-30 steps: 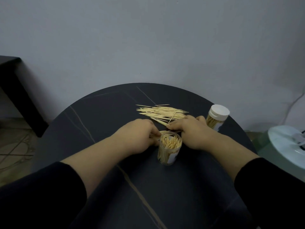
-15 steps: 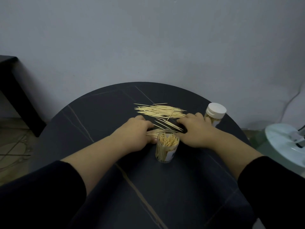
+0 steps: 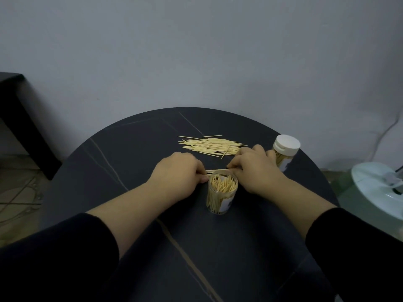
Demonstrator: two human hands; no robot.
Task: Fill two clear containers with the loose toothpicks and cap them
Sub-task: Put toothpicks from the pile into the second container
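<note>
Round dark table (image 3: 130, 153) with pale veining, set against a plain grey wall (image 3: 196, 51); a dark bench (image 3: 13, 101) stands at the left edge and a white rounded object (image 3: 379, 188) sits low at the right.

Loose toothpicks (image 3: 209, 146) lie in a flat pile on the far half of the table, beyond both hands and apart from them.

An open clear container (image 3: 222, 194) stands upright near the table's middle, well filled with toothpicks standing on end, no cap on it. It sits between the two wrists, just nearer the person than the fingertips.

A bundle (image 3: 218, 170) of toothpicks lies crosswise just behind the container's rim. The left hand (image 3: 176, 174), fingers curled, pinches the bundle's left end; the right hand (image 3: 255, 168) pinches its right end. Whether the bundle rests on the table or is lifted cannot be told.

A second container (image 3: 283, 159), closed with a white cap (image 3: 286, 143), stands upright just beyond the right hand, near the table's right edge. Both forearms are bare below dark sleeves.
</note>
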